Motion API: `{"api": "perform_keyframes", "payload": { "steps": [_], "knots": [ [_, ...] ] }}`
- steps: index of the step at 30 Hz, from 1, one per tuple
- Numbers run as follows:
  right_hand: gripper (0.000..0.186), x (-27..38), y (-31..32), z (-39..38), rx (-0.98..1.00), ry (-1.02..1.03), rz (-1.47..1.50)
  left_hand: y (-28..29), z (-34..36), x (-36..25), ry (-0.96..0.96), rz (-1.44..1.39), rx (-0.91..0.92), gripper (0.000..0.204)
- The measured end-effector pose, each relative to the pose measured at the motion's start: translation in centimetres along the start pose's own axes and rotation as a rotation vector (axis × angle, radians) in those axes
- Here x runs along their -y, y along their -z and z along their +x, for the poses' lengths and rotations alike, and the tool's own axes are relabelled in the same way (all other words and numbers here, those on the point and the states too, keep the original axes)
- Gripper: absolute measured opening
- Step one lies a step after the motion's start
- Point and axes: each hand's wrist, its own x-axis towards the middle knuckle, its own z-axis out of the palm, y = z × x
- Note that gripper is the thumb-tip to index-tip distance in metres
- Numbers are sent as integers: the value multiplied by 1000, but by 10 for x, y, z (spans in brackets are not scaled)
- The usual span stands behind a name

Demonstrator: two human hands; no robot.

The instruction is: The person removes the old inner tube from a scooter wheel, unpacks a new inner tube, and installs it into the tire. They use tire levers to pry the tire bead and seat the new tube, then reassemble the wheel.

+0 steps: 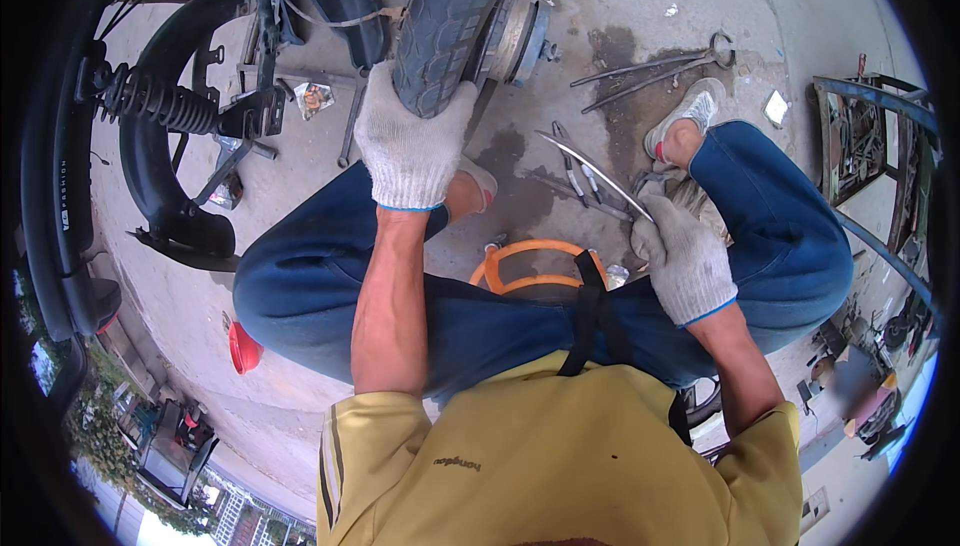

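My left hand [408,151], in a white knit glove, is wrapped round the near end of a black treaded tyre [455,31]. Its thumb lies on the right side and its fingers on the left; the fingertips are partly hidden. The tyre sits on a wheel with a metal hub [515,38]. Lower right, my gloved right hand [685,251] grips one end of a long, thin, curved tyre lever [603,174], whose free tip points up and left toward the wheel. Beneath the lever, a pair of pliers [575,168] lies on the concrete, beside another bar-like tool.
Long-handled pincers [665,71] lie beyond my right foot. An orange stool frame [535,249] shows between my legs. On the left stand a black swingarm [150,166] and a coil spring [160,98]; a red bowl-like piece [243,348] lies nearer. A metal rack [860,136] is far right.
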Motion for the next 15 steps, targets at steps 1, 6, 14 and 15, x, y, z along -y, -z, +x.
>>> {"api": "perform_keyframes", "payload": {
  "steps": [1,6,14,15],
  "knots": [
    [24,-9,2,21,15,24,-140,-1,0,3,-11,3,2,48],
    [23,19,9,119,29,419,-630,-2,-2,7,0,11,-34,49],
    [15,46,-14,171,22,757,-741,-7,-4,2,-18,49,-71,49],
    [15,50,-15,176,31,776,-730,-7,-4,3,-17,36,-76,49]
  ]
}}
